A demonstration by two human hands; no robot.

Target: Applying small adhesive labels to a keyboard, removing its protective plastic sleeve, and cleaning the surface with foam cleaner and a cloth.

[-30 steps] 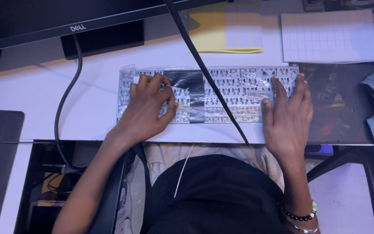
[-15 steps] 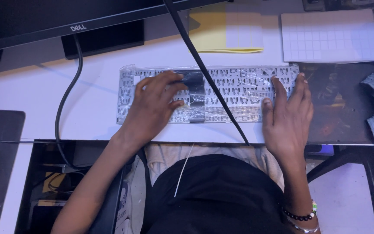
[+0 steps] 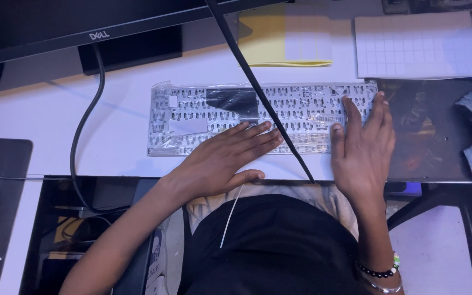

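Both hands lay flat w/ fingers spread, gripping nothing: left hand (image 3: 222,161) pressed on the near edge, abt mid-length, of the keyboard frame (image 3: 258,116), right hand (image 3: 363,143) on its right end. That frame, one only, keyless & wrapped in clear plastic, sat on the white worktop (image 3: 116,136) below the monitor (image 3: 83,24), w/ one black cable (image 3: 258,90) crossing over it. Behind were 1 yellow sheet (image 3: 269,41) & 1 white grid sheet (image 3: 416,43); 1 dark mat (image 3: 432,131) lay right of the frame.

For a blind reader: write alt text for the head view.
Both hands lie flat on a keyboard plate in clear plastic wrap on a white desk: left hand at its lower middle, right hand on its right end. A monitor stands behind.
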